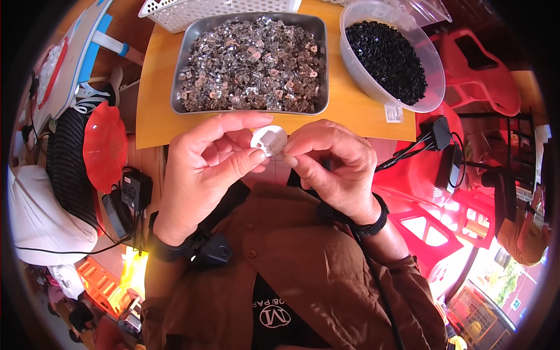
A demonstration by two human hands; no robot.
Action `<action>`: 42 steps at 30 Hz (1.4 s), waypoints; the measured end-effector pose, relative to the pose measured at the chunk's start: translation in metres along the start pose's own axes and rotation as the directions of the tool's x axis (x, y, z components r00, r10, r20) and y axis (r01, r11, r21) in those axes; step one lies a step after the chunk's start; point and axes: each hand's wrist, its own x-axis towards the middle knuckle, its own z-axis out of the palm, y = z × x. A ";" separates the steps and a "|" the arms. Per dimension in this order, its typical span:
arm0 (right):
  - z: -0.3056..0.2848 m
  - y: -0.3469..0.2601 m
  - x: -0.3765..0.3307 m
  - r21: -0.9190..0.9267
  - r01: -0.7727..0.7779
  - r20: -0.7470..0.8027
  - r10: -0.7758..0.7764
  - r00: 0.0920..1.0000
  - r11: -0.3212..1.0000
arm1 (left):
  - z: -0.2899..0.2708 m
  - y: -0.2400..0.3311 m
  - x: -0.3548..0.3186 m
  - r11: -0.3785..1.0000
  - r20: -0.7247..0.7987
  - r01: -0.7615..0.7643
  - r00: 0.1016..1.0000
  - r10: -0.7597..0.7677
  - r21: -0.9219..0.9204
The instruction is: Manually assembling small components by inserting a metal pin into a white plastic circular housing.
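Between the thumb and fingers of my left hand (204,169) is a round white plastic piece (269,140) with a raised block in its middle. My right hand (338,166) pinches at the right edge of that piece; whatever sits between its fingertips is too small to name. Just beyond my hands stands a metal tray (175,93) heaped with small shiny metal clips (251,64). To the right of it is a clear plastic tub (434,87) holding many small black parts (388,58).
The tray and tub rest on a yellow table (153,125). A white perforated basket (175,14) stands behind the tray. Red plastic chairs (478,76) are at the right. On the left are a red wavy-edged stool (105,146) and a black box with cables (136,189).
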 end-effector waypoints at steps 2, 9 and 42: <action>0.001 0.002 -0.001 0.028 0.023 0.015 -0.023 1.000 0.999 | -0.002 0.001 -0.001 0.997 0.022 0.067 0.998 -0.066 -0.033; 0.009 0.004 -0.006 0.240 -0.066 0.066 0.052 0.996 0.969 | -0.008 -0.003 0.000 0.972 0.095 0.161 0.985 -0.146 -0.171; -0.001 -0.009 -0.002 -0.039 0.211 0.094 -0.206 0.974 0.977 | -0.012 -0.016 -0.003 0.953 0.292 0.195 0.948 -0.124 -0.231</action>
